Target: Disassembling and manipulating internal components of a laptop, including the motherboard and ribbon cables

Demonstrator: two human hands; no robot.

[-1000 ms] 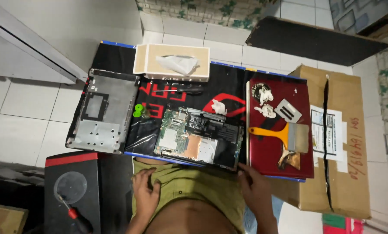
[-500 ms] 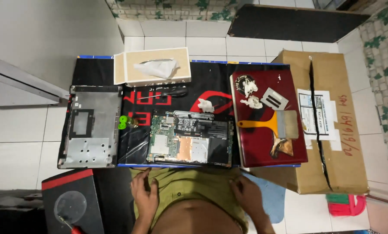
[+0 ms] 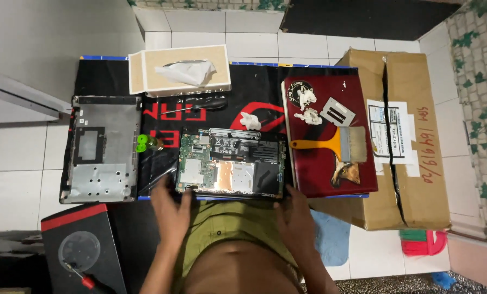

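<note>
On a black desk mat point(image 3: 118, 81) with red lettering, spread over a white tiled floor, a person seated at its near edge sets both bare hands against an opened laptop chassis point(image 3: 231, 163), its green circuit board, copper heat plate and black battery exposed. The left hand point(image 3: 171, 209) lies at the chassis's near left corner, fingers loosely spread and touching the edge, not closed on anything. The right hand point(image 3: 296, 218) rests at the near right corner, fingers likewise apart and touching the rim.

Beyond the left fingers, just past the chassis's left side, sits a small bright green object point(image 3: 144, 143), and farther left lies the detached grey laptop bottom cover point(image 3: 100, 149), inner face up. Directly ahead of the fingertips, past the far edge of the chassis, a black-handled screwdriver point(image 3: 202, 104) lies on the mat, with a cream cardboard tissue box point(image 3: 181, 69) beyond it and a crumpled white tissue wad point(image 3: 250, 121) nearby.

Beyond the right fingers stands a dark red laptop lid point(image 3: 330, 169), carrying an orange-handled flat paintbrush point(image 3: 333, 145), a small grey metal plate point(image 3: 337, 112) and more white tissue scraps point(image 3: 307, 108). Farther right is a brown cardboard box point(image 3: 412, 179). Near the left wrist sits a black and red case point(image 3: 80, 245).
</note>
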